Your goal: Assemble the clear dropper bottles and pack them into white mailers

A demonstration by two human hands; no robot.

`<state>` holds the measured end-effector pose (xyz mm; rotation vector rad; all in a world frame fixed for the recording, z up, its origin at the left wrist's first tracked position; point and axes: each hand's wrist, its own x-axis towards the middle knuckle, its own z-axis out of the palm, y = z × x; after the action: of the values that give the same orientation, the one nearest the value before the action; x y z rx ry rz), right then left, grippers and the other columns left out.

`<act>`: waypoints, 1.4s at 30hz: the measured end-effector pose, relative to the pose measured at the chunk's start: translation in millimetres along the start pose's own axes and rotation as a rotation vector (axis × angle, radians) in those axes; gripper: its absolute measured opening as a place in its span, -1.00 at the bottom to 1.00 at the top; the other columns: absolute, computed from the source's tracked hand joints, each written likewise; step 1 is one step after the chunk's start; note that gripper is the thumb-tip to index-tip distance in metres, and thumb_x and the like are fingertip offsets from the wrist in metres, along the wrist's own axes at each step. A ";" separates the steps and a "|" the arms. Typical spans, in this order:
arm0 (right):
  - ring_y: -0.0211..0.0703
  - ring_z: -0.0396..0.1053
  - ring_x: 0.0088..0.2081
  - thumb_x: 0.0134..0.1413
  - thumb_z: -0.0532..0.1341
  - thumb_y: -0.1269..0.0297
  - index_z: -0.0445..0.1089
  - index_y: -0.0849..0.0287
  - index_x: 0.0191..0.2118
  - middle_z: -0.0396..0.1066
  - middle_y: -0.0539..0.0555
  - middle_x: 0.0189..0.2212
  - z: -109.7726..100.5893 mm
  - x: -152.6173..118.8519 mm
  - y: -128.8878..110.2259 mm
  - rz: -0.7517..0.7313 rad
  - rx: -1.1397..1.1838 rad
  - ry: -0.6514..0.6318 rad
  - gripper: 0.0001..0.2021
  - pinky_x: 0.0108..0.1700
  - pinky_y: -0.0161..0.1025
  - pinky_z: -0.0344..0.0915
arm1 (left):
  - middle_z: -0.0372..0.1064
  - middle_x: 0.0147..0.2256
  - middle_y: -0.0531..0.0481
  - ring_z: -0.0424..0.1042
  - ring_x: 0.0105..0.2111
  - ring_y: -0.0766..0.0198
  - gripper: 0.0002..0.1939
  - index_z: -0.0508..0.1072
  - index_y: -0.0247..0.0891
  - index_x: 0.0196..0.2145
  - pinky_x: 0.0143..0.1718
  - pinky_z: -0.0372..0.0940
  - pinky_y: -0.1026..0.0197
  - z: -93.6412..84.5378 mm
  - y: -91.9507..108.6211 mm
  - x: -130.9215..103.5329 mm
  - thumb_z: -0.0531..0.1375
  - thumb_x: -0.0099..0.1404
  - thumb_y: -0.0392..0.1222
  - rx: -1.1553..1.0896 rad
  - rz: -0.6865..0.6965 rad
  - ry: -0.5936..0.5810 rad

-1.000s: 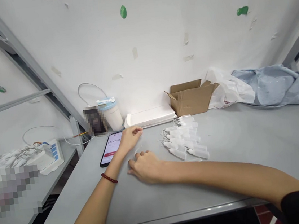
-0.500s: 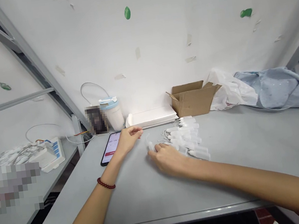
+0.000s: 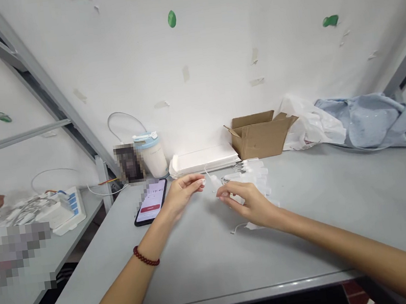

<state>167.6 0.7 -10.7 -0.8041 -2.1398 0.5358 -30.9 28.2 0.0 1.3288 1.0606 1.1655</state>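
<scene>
Right fingers (image 3: 229, 187) arched narrowly mid-frame, their hold unclear; below that wrist a white wired piece (image 3: 253, 225) had newly appeared, likely laid aside. Beyond, I saw another piece (image 3: 214, 185) by their tips, left fingers (image 3: 191, 177) bunched, contents unclear.

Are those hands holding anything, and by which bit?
The left hand seems to pinch a small white piece, part unclear; for the right hand, I can't tell.

Passage over right tabletop (image 3: 348, 193), white tubes (image 3: 255, 171) leftward, carton (image 3: 261, 140) behind
</scene>
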 end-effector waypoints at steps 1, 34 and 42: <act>-0.25 0.29 -0.36 0.15 0.04 0.36 0.35 0.17 -0.29 0.39 0.05 -0.38 -0.4 -0.2 -2.0 0.054 0.083 -0.018 -0.85 -0.29 -0.27 0.21 | 0.44 -0.33 -0.05 0.35 -0.36 0.32 -0.74 0.53 -0.33 -0.33 -0.18 0.25 0.19 1.9 0.9 -1.3 0.31 0.00 -0.16 -0.029 0.008 -0.014; -0.40 0.01 -0.61 0.04 0.14 0.08 0.10 0.11 -0.29 0.05 -0.17 -0.59 -0.1 6.2 4.3 0.638 1.065 -0.029 -0.74 -0.43 -0.33 0.03 | 0.45 -0.30 -0.03 0.37 -0.24 0.24 -0.76 0.51 -0.27 -0.32 -0.14 0.23 0.21 11.4 2.3 -12.3 0.33 -0.02 -0.22 0.030 0.059 -0.139; -0.41 0.00 -0.62 0.06 0.11 0.07 0.09 0.10 -0.27 0.03 -0.18 -0.61 -1.4 6.1 1.1 0.630 1.018 -0.011 -0.75 -0.44 -0.34 0.05 | 0.43 -0.43 -0.04 0.37 -0.42 0.31 -0.77 0.52 -0.33 -0.43 -0.25 0.28 0.21 16.6 2.1 -14.1 0.26 0.09 -0.07 -0.004 -0.074 -0.137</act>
<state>166.0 5.9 -7.3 -0.8177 -1.2677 1.7499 -16.4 11.7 0.9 1.3353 0.9992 1.0072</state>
